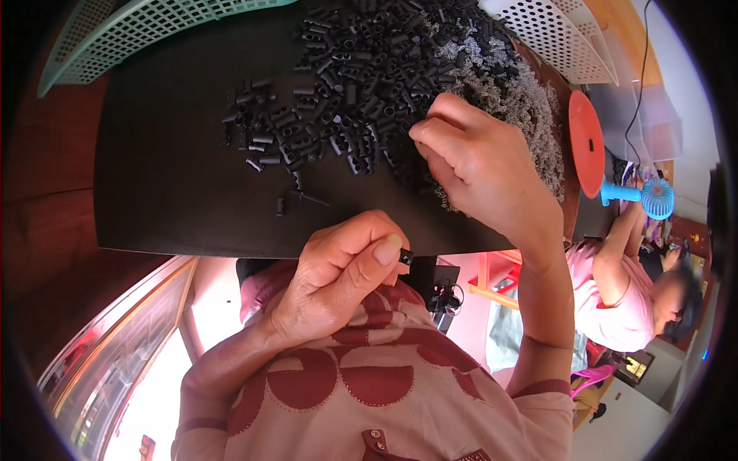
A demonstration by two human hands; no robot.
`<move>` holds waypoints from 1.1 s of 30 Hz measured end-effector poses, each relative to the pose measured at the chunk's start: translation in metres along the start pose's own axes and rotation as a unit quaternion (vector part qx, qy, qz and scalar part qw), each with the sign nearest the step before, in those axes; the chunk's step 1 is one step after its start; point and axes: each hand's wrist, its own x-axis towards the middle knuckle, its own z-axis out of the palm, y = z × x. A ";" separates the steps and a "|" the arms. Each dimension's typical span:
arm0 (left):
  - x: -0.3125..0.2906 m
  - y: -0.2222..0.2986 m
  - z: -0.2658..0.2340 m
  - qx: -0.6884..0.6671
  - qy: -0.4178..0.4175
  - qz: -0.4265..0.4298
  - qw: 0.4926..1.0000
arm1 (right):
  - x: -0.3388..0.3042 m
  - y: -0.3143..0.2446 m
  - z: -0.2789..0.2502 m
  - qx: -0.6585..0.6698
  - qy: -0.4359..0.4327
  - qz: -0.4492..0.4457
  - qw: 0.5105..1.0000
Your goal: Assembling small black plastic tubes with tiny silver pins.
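In the head view, the person's two hands are working apart over the near side of a black table [169,173]. The left hand [346,269] is closing its thumb and forefinger on a small black part [406,258], whose end is showing past the thumb tip, just above the table's near edge. The right hand [492,165] is bending over the heap farther up, its fingers curling down where black tubes and silvery pieces are meeting; its fingertips are hiding behind the knuckles, so one cannot tell whether they are gripping anything.

The black tubes [357,73] are spreading across the far middle of the table, thinning out toward the left. The silvery pieces [534,115] are piling up to their right, partly behind the right hand. One loose black tube [280,206] is lying apart on the bare near side, and a thin black sliver [313,200] is lying just beside it.

A green perforated basket [157,34] is standing at the far left, and a white perforated basket [557,38] at the far right. A red disc [586,115] is bearing one small dark piece, near a blue fan [657,200]. Beyond, a person in a pink top [611,307] is sitting
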 end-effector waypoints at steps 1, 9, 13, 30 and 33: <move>0.000 -0.001 0.000 -0.001 0.000 0.000 1.000 | 0.000 0.001 0.000 0.005 -0.002 0.001 1.000; 0.000 -0.005 0.001 -0.014 0.007 -0.005 1.000 | 0.004 0.002 -0.001 -0.018 -0.023 -0.025 0.999; 0.000 -0.006 0.004 -0.032 0.019 -0.017 0.999 | 0.000 0.000 -0.004 -0.003 -0.038 -0.023 0.999; 0.011 0.001 0.023 0.122 -0.216 -0.037 0.968 | -0.006 0.011 0.009 0.041 0.016 -0.017 0.999; 0.021 -0.014 0.040 0.181 -0.191 0.030 0.964 | -0.009 0.010 0.004 0.085 0.027 -0.005 0.996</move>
